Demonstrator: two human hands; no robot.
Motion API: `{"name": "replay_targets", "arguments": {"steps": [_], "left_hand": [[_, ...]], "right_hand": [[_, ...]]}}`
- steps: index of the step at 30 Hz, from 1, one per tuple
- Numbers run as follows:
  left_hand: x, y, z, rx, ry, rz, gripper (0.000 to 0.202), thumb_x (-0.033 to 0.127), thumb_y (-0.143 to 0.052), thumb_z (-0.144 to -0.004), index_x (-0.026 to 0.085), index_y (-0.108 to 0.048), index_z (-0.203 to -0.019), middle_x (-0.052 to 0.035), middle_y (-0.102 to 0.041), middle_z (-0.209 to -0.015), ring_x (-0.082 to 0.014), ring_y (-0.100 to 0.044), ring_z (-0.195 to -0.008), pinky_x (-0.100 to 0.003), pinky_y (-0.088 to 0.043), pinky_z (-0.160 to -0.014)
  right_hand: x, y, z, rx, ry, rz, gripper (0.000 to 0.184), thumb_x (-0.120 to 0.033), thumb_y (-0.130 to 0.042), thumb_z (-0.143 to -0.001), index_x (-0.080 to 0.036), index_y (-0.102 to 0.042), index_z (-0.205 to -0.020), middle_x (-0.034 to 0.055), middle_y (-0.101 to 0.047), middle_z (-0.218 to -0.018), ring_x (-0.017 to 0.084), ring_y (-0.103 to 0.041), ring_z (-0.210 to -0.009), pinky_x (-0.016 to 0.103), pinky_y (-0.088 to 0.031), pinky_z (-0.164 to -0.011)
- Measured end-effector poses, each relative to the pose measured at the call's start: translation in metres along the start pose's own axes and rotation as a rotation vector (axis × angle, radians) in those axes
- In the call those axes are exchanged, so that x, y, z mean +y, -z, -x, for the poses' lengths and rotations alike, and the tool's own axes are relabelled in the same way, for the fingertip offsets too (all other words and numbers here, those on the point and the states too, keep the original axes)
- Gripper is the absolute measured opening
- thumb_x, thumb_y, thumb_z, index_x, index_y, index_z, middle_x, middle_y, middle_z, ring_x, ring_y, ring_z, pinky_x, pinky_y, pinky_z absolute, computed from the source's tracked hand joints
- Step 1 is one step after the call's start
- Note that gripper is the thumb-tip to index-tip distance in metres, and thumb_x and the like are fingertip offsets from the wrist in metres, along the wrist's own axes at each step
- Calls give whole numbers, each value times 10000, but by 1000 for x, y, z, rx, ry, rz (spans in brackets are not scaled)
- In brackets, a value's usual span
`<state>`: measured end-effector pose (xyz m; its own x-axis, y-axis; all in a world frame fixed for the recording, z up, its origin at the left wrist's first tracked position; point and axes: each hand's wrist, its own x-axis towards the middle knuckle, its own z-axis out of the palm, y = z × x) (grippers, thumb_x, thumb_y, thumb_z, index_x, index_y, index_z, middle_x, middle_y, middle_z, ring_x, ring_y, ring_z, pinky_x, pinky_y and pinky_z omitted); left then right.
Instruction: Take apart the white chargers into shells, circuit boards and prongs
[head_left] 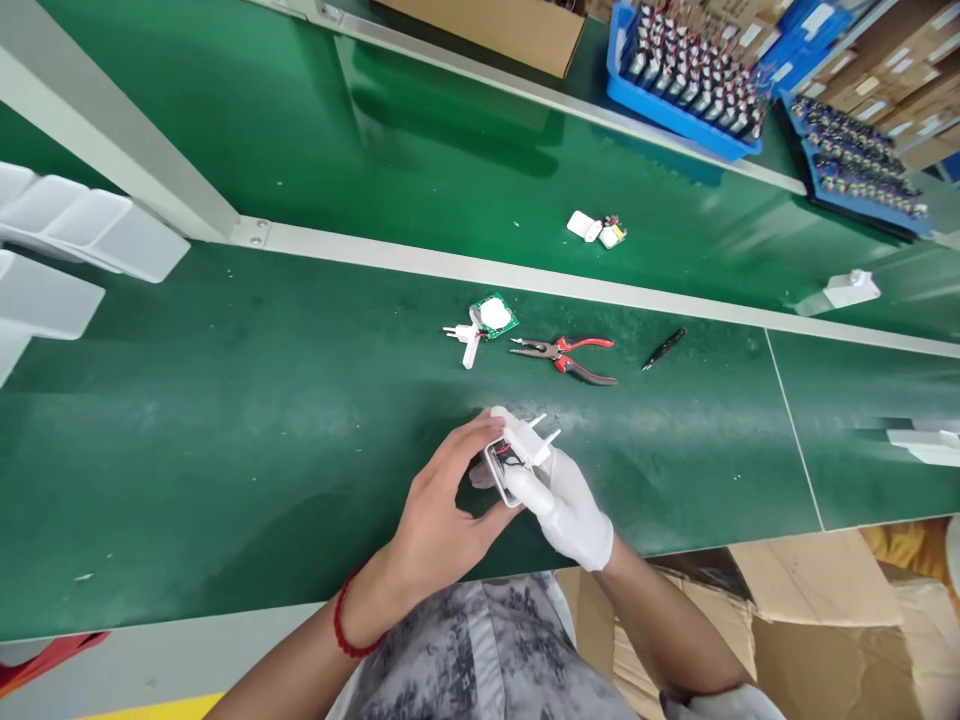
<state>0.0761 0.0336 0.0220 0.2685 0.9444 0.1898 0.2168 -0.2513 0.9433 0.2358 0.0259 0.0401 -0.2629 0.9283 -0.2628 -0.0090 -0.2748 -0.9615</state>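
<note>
Close to the bench's front edge, my bare left hand (442, 510) is wrapped round a small white plastic housing (491, 470), open on one side with wires showing inside. My right hand (574, 510), in a white glove, grips a white plug piece with two prongs (531, 440) at the housing's opening, its thumb against the opening. Red and dark wires run between the two parts. Beyond my hands lie pliers (559, 352) with red and black handles. Left of them is a green circuit board (495, 314) with a white block, beside another white two-pronged plug piece (469, 340).
A black pen-like tool (664, 349) lies right of the pliers. Behind the white rail (450, 265) sits another opened white unit (592, 228). Blue trays (675, 115) of parts stand at the back right. White panels (90, 225) jut in at left.
</note>
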Motion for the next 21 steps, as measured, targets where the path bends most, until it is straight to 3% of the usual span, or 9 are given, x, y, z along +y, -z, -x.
{"name": "replay_targets", "arguments": {"steps": [5,7,11,14,19,21], "left_hand": [[6,3,-2,36,-74,-59,577,128,-708,-804,249,-479,-1319,-96,-607,-1336,-239,-588,-1265,-370,-533,-1051],[4,3,-1,31,-50,-68,574,135,-702,-806,251,-475,-1320,-98,-603,-1334,-251,-583,-1270,-387,-540,-1043],[-1,3,0,-3,18,-35,549,182,-711,-824,252,-480,-1317,-103,-586,-1348,-256,-576,-1276,-383,-562,-1011],[-1,1,-1,-10,0,-13,542,188,-712,-828,250,-478,-1313,-105,-589,-1339,-257,-578,-1274,-389,-563,-1012],[4,1,-3,25,-131,-131,567,116,-688,-811,237,-472,-1321,-105,-602,-1323,-247,-564,-1290,-372,-538,-1044],[3,0,-3,25,-87,-153,553,140,-712,-803,233,-492,-1302,-102,-611,-1303,-241,-593,-1250,-361,-549,-1026]], "right_hand": [[-4,-11,-2,93,-8,-47,617,-580,-591,-912,-239,-519,-1422,88,-701,-1168,218,-709,-860,376,-633,-783],[-3,-11,-4,91,-35,-90,607,-560,-619,-902,-241,-533,-1410,79,-704,-1162,220,-705,-891,385,-627,-813],[1,-2,-3,21,-105,-193,614,-527,-671,-877,-253,-533,-1409,61,-596,-1375,247,-643,-1133,408,-568,-966],[3,-2,0,8,-127,-219,699,-578,-650,-870,-239,-475,-1456,81,-637,-1314,245,-686,-1026,416,-590,-913],[5,-11,0,121,-80,-165,735,-610,-654,-849,-234,-477,-1455,83,-701,-1144,212,-691,-847,381,-616,-781],[6,-7,0,91,-116,-194,719,-580,-666,-856,-229,-476,-1455,75,-702,-1124,206,-690,-856,383,-608,-799]]}}
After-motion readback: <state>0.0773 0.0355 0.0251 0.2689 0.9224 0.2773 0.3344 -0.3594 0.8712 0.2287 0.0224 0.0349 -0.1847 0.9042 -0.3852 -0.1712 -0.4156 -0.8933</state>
